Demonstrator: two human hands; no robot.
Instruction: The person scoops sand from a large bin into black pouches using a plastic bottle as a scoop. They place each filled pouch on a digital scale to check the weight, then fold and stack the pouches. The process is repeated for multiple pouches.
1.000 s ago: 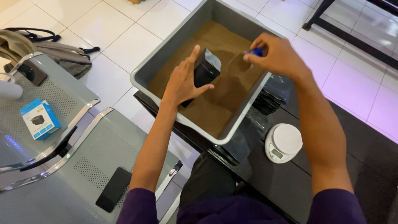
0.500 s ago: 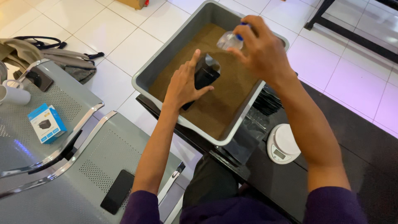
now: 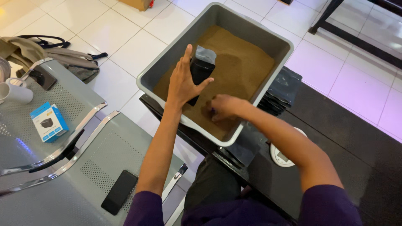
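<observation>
A grey plastic tub (image 3: 178, 48) holds brown powder (image 3: 247, 62) and rests on a black table (image 3: 335, 138). My left hand (image 3: 182, 81) grips a black pouch (image 3: 200, 71) that stands upright in the powder with its top open. My right hand (image 3: 224, 106) is low in the tub's near corner, just right of the pouch, with its fingers closed on a small scoop. The scoop is almost hidden by the hand and the powder.
A stack of black pouches (image 3: 282, 90) lies to the right of the tub, and a white round scale (image 3: 280, 157) sits by my right forearm. To the left is a metal bench (image 3: 83, 167) with a phone (image 3: 119, 191), a blue box (image 3: 49, 121) and a mug (image 3: 19, 93). A backpack (image 3: 63, 58) lies on the floor.
My right hand came from above the pouch's mouth down and toward me, into the powder at the tub's near corner. My left hand kept holding the pouch upright.
</observation>
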